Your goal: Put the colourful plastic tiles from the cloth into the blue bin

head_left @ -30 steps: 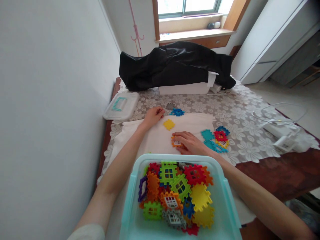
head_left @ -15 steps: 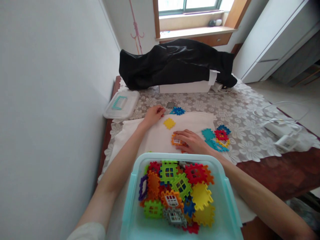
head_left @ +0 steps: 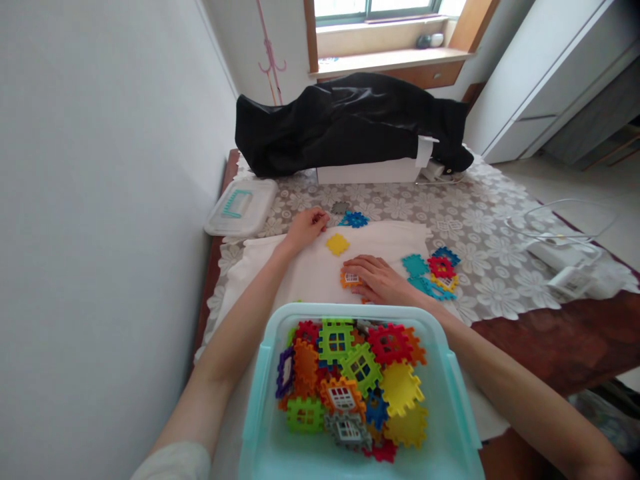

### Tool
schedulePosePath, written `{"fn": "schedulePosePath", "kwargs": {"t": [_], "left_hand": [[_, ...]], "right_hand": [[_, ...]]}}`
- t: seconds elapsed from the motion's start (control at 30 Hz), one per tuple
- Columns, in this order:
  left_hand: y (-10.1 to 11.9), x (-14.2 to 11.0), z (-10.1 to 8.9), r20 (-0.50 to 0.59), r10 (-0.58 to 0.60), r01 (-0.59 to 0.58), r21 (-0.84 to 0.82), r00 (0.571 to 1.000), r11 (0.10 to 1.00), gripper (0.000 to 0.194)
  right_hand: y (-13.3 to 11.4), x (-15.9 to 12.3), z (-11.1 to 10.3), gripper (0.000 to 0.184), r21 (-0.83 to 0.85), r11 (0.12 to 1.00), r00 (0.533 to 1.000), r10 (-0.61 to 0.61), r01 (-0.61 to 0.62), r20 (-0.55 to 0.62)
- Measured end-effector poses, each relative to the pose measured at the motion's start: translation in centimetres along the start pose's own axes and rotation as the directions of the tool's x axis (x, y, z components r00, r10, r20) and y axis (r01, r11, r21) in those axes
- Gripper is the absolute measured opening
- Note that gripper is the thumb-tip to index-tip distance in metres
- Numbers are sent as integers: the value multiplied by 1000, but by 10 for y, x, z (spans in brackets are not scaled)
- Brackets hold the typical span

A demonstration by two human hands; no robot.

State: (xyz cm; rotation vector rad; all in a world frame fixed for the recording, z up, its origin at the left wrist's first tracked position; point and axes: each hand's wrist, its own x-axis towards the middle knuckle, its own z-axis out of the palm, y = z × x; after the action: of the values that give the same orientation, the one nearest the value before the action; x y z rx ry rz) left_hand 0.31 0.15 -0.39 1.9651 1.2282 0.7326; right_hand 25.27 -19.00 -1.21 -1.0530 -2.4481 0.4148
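The person's right hand (head_left: pixel 379 280) lies palm down on a white cloth (head_left: pixel 305 283), its fingers (head_left: pixel 357 265) stretched out toward the person's left and touching the right side of an orange plastic building tile (head_left: pixel 349 279). The fingers are nearly straight and close together; the thumb is out of sight, so whether they grip the tile cannot be told. The tile lies flat, its white window facing up. Its notched, squarish outline shows no clear long axis.

The left hand (head_left: pixel 306 230) rests at the cloth's far edge with its fingers (head_left: pixel 320 215) curled, just beside a grey tile (head_left: pixel 341 207) and a blue tile (head_left: pixel 355 219). Anything inside the curl would be hidden, so a hold cannot be told. A yellow tile (head_left: pixel 338 244) lies flat between the hands.

Right of the cloth, a teal tile (head_left: pixel 415 265) and a red tile (head_left: pixel 441 267) sit in an overlapping cluster on a lace tablecloth (head_left: pixel 485 280). Nearest the person, a clear teal-rimmed plastic bin (head_left: pixel 263 413) holds a heap of multicoloured tiles (head_left: pixel 350 380). Its lid (head_left: pixel 243 208) lies near the wall on the desk (head_left: pixel 530 340).
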Motion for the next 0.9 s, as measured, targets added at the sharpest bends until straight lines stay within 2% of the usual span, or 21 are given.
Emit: {"fn": "schedulePosePath", "kwargs": {"t": [0.23,0.7,0.9], "left_hand": [[3,-1,0,1,-14,14,11,1000,1000,26],[4,-1,-1,1,-7,7,5,1000,1000,24],[2,-1,-1,1,17,-17,5,1000,1000,26]], "right_hand": [[0,-2,3,60,-36,999,997,23,-20,79],[4,2,-4,37,30,992,991,-121,119,49],[3,-1,-2,64,23,998,990,-69,67,124]]}}
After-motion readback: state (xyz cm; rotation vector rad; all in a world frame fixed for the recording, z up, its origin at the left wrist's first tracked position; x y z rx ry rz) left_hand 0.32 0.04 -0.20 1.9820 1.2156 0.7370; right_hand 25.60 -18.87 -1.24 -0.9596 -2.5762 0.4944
